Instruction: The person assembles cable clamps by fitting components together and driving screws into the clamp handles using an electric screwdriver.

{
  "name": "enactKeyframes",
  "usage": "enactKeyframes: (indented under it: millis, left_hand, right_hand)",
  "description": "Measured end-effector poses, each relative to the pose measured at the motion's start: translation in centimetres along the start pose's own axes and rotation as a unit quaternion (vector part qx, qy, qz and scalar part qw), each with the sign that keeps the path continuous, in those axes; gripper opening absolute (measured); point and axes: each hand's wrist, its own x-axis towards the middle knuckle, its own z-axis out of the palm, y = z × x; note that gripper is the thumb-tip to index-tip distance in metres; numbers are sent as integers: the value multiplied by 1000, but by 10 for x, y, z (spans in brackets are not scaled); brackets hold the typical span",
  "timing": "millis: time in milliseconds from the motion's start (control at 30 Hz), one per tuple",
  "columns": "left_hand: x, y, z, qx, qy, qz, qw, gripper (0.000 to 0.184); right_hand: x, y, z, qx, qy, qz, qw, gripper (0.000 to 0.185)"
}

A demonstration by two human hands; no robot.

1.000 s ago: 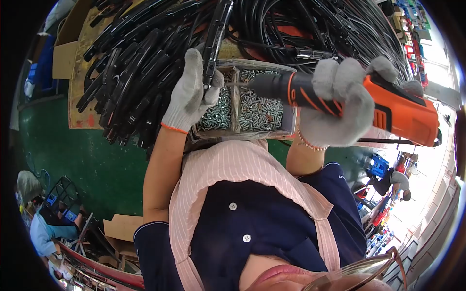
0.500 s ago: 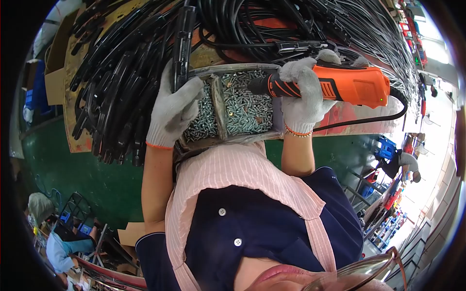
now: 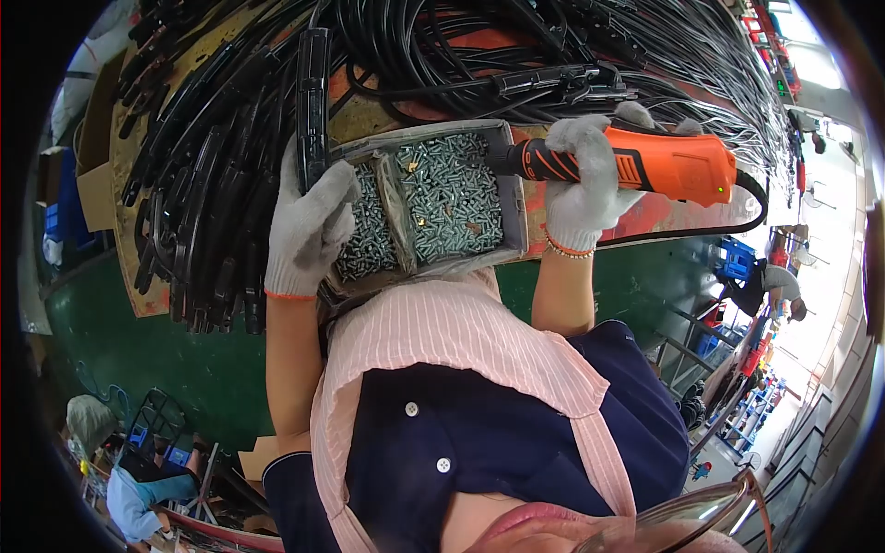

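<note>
My left hand (image 3: 313,226), in a white knitted glove, grips the lower end of a long black plastic housing (image 3: 312,101) held nearly upright in view. My right hand (image 3: 583,184), also gloved, is wrapped round an orange and black electric screwdriver (image 3: 678,166) lying almost level. Its dark nose points left over the rim of a box of screws (image 3: 512,198); whether a screw sits on the bit I cannot tell. Many small silver screws (image 3: 447,207) fill the box's two compartments, with a worn divider (image 3: 395,212) between them. My left fingers are beside the box's left compartment.
Many black housings with cables (image 3: 207,203) lie piled on the table at left. Coiled black cables (image 3: 396,55) and another black housing (image 3: 553,83) lie behind the box. The screwdriver's cord (image 3: 761,198) loops at right. Other people (image 3: 134,498) are in the background.
The black housing and my left hand have shifted left and slightly down in view. The screw box also appears further left, while the screwdriver has moved only slightly.
</note>
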Motion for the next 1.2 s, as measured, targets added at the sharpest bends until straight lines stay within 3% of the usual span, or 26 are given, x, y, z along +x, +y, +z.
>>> enactKeyframes:
  millis: [100,200,267,300,367,500,700,967,1067,1200]
  left_hand:
    - [0,0,0,-5,-5,-5,1000,73]
    - [1,1,3,30,3,-12,999,78]
    - [0,3,9,45,11,-15,999,76]
    - [-1,4,12,40,15,-15,999,73]
    - [-2,6,11,40,17,-19,999,71]
    - [-3,5,-4,-70,-50,-16,996,69]
    - [-2,7,-10,-86,-83,-15,993,66]
    - [-1,8,-13,-108,-104,-20,989,70]
    - [0,7,-15,-87,-96,-36,991,90]
    - [-1,5,-7,-71,-59,-16,996,79]
  right_hand:
    - [0,-1,7,-22,21,13,999,83]
    - [10,-12,3,58,3,33,998,79]
    - [21,-16,3,102,26,41,994,45]
    - [26,-17,8,77,82,40,993,35]
    - [41,-19,9,171,138,106,970,18]
    - [53,7,38,404,63,173,896,20]
    - [29,30,92,380,22,167,910,24]
    - [17,29,87,384,-56,130,913,38]
    - [9,10,103,337,-66,72,937,39]
    - [5,-4,109,281,-191,39,940,46]
